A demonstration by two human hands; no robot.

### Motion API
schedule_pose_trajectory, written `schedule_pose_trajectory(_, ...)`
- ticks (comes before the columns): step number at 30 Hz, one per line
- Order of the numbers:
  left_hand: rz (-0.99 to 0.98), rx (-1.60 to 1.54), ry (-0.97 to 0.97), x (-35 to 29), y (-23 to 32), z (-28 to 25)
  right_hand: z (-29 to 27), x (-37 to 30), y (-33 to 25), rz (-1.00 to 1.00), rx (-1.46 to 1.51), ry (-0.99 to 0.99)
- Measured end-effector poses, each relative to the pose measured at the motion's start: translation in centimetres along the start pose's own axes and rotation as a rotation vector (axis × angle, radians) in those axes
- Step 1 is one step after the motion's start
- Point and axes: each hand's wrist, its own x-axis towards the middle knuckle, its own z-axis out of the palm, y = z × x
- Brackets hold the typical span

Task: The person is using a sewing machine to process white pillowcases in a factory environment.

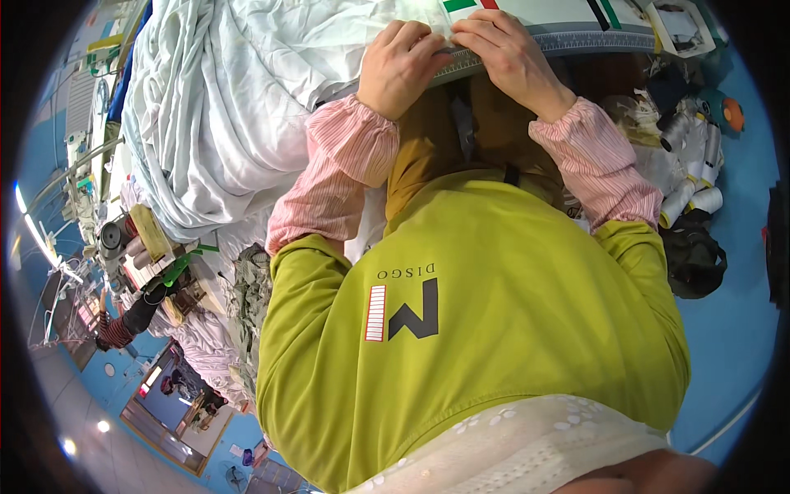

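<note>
One left hand (401, 67), one right hand (512, 62) curl at ruler (568, 39), upper centre of frame, near white cloth (222, 115); grip unclear.

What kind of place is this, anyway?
Most likely a sewing or garment workshop, judging by the heaped white cloth, the spools of what looks like thread at the right, and the long ruler strip near the top.

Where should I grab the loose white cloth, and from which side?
I'd come from above and pinch across a raised fold of the white cloth, left of the left hand: it lies bunched in loose ridges there.
</note>
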Motion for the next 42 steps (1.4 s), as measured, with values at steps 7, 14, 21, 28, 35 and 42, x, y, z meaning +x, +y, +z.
schedule_pose_trajectory(7,0.014,0.084,0.059,1.1,-0.3,0.2,-0.7,-0.6,0.2,0.065,0.118,0.036)
schedule_pose_trajectory(14,-0.303,-0.412,0.027,1.3,-1.1,-1.1,0.8,-0.1,0.7,0.029,0.081,0.023)
schedule_pose_trajectory(21,-0.152,-0.29,0.071,2.4,-0.7,-1.3,1.0,-1.3,0.2,0.045,0.002,-0.006)
schedule_pose_trajectory(28,-0.079,-0.197,-0.001,2.6,-0.6,-0.4,1.1,-1.1,0.7,-0.021,0.057,0.043)
schedule_pose_trajectory(35,0.022,-0.214,-0.052,2.6,-1.6,-1.2,1.5,-1.5,0.9,-0.025,0.038,-0.028)
schedule_pose_trajectory(42,0.061,-0.235,-0.06,3.8,-4.8,-0.6,1.0,1.3,1.5,0.012,0.024,-0.081)
